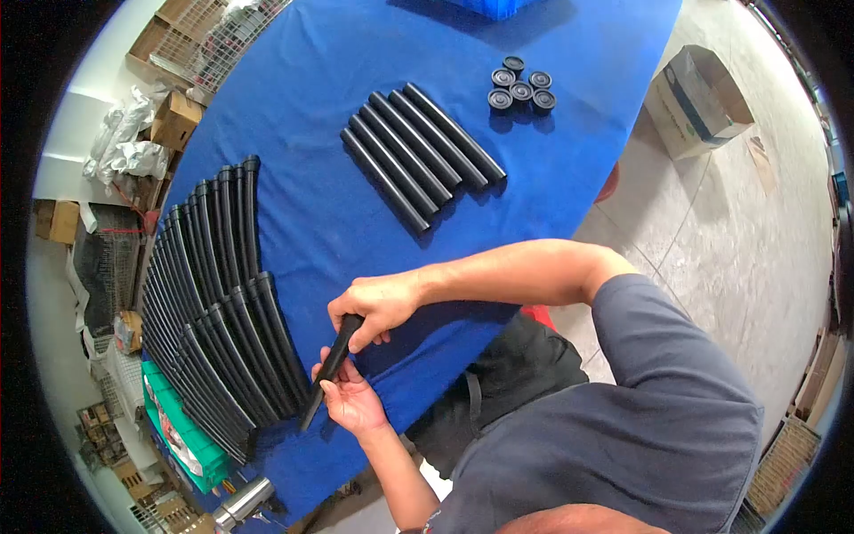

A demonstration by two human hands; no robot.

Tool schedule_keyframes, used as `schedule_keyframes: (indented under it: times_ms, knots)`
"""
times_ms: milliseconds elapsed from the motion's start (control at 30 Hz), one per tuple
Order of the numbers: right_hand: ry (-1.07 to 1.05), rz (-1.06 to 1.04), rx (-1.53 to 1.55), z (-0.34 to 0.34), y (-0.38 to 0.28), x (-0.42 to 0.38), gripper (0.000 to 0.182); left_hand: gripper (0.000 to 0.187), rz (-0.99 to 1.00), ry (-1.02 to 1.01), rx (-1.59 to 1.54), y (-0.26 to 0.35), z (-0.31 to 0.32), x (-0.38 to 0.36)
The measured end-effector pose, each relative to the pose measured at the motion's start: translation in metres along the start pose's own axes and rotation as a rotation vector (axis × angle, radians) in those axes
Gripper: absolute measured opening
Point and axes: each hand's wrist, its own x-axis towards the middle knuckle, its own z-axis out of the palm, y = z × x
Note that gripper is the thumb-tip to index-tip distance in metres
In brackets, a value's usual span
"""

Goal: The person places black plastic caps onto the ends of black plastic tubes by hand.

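We see one slim black plastic tube [331, 365] just below and left of the centre of the frame, tilted so that its lower end points down and to the left above a blue cloth-covered table [302, 205]. The person's right hand [378, 309] wraps round its upper end from above, fingers curled in and thumb laid along the side. The left hand [354, 398], palm turned up, pinches the same tube lower down between thumb and fingers. Just left of the hands we find two overlapping rows of black tubes with wider collared ends [237, 325], packed side by side and fanning over the left part of the cloth. Above the hands, near the upper centre, a slanted row of plain straight black tubes [422, 156] lies apart, and to its upper right we spot a small cluster of round black ridged caps [521, 91]. At the lower left a green box [210, 456] sits against the packed rows, with a shiny silver cylinder [243, 505] near it. A dark grey short sleeve [640, 325] fills the lower right. Farther out, we have an open cardboard box [672, 111] on the pale grey floor [703, 267] at the upper right.
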Motion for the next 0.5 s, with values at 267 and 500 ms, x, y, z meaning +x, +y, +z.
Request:
schedule_keyframes:
  times_ms: [267, 500]
  knots:
    - [0.189, -0.335, -0.2, 0.014, 0.024, 0.01, 0.034, 0.034, -0.033, -0.004, -0.057, 0.0, 0.011, 0.002]
    - [0.09, -0.034, -0.039, 0.001, 0.004, 0.001, 0.04, 0.031, -0.032, -0.022, -0.107, 0.001, 0.006, 0.0]
